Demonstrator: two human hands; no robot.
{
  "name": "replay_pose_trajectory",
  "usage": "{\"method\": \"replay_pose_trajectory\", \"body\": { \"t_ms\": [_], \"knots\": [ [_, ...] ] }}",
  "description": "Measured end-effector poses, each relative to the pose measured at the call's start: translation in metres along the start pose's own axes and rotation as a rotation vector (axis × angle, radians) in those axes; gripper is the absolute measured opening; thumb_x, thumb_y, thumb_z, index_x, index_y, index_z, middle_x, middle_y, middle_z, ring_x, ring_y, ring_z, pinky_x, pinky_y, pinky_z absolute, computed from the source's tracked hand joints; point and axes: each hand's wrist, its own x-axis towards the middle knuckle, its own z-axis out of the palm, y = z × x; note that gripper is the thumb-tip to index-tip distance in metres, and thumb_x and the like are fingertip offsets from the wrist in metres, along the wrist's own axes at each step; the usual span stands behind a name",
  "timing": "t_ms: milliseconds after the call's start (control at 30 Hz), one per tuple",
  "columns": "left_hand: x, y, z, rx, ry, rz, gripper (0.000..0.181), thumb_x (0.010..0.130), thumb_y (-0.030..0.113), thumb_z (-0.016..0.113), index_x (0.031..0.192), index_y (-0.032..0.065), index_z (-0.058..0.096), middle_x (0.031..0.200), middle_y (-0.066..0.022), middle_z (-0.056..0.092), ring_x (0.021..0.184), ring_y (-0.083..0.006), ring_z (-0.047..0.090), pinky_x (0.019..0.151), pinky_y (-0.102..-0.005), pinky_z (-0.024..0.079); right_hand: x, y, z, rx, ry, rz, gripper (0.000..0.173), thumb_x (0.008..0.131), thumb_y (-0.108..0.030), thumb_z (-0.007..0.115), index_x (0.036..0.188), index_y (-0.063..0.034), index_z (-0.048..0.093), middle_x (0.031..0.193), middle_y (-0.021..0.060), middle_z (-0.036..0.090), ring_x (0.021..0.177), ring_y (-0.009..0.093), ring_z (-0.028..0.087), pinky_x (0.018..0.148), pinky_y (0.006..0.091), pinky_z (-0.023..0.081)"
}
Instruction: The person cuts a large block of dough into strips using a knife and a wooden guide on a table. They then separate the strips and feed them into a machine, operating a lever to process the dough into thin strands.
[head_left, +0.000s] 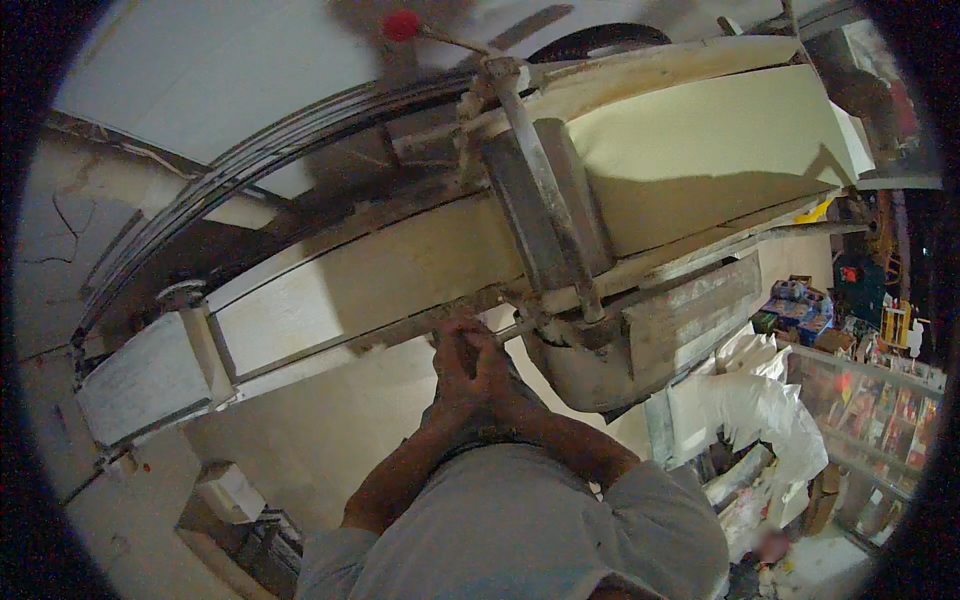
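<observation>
My left hand (451, 364) and my right hand (491, 360) are close together before my body, at the front rail (405, 330) of a long machine that looks like a dough sheeter. Their fingers are bent and partly in shadow. Whether they grip anything small is not clear. Just right of my fingers, a short metal rod (513, 330) sticks out from the machine's central housing (585, 367). Beyond the hands runs a pale flat belt (427, 255). A metal bar (547, 195) crosses over dark roller covers (525, 217) to the right.
A lever with a red ball knob (401, 25) rises at the far side. Curved metal rails (300, 127) run along the back left. At right stand white plastic bags (757, 412) and a glass display case (870, 405). A pale box (229, 491) sits low at left.
</observation>
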Motion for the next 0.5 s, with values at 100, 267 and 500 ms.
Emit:
{"method": "replay_pose_trajectory", "body": {
  "t_ms": [100, 267, 500],
  "knots": [
    [-0.01, 0.007, -0.007, 0.086, -0.029, -0.152, 0.033, 0.095, 0.017, 0.057, 0.123, 0.0037, 0.046, 0.11, -0.0106, 0.059, 0.094, -0.0191, 0.056, 0.084, -0.033, 0.048, -0.009, 0.002, 0.008, -0.006, -0.016, 0.011, 0.051, 0.095, -0.037, 0.06, 0.131, -0.0041, 0.05, 0.125, 0.0144, 0.054, 0.113, 0.029, 0.053, 0.095, 0.0405, 0.042],
    [-0.012, 0.007, -0.004, 0.062, -0.012, -0.25, 0.034, 0.096, 0.02, 0.057, 0.123, 0.0029, 0.046, 0.108, -0.0116, 0.059, 0.095, -0.0194, 0.058, 0.083, -0.0345, 0.049, -0.009, 0.002, 0.008, -0.03, -0.04, -0.005, 0.051, 0.093, -0.038, 0.062, 0.129, -0.0038, 0.052, 0.122, 0.0144, 0.056, 0.109, 0.03, 0.055, 0.091, 0.0406, 0.044],
    [-0.006, 0.026, 0.001, 0.086, 0.003, -0.379, 0.043, 0.098, 0.024, 0.055, 0.133, 0.0032, 0.041, 0.115, -0.0089, 0.058, 0.097, -0.019, 0.057, 0.087, -0.0348, 0.048, -0.013, 0.004, 0.006, -0.069, -0.077, -0.023, 0.051, 0.091, -0.039, 0.066, 0.125, -0.0033, 0.054, 0.117, 0.0144, 0.058, 0.103, 0.03, 0.057, 0.087, 0.0407, 0.047]
  ]
}}
